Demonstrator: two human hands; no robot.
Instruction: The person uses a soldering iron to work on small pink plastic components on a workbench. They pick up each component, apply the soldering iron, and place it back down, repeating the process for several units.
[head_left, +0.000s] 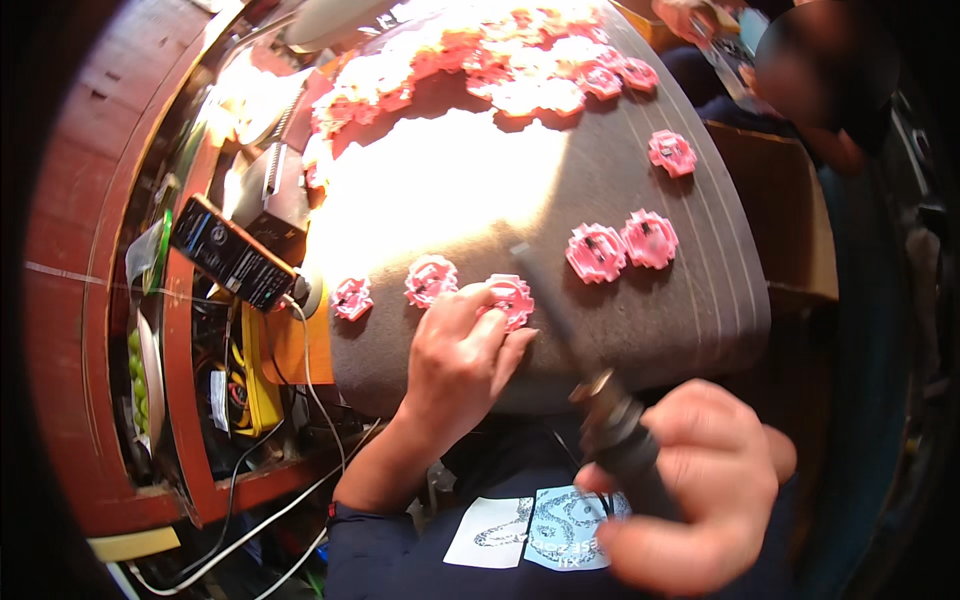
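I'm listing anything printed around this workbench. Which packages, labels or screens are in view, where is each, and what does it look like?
Black box: left of the grey pad, tilted; long, dark, with small pale print.
White patch: bottom centre on dark blue cloth below the left hand; pale rectangle with a black squiggly pattern.
Light blue patch: right beside it, partly behind the right hand's tool; same black pattern.
No screens visible.

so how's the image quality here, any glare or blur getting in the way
Head view: strong glare washes out the far half of the grey pad and the pink pieces heaped there; the right hand and its dark-handled tool are motion-blurred; the left hand on a pink piece is sharper; fisheye bends the edges.
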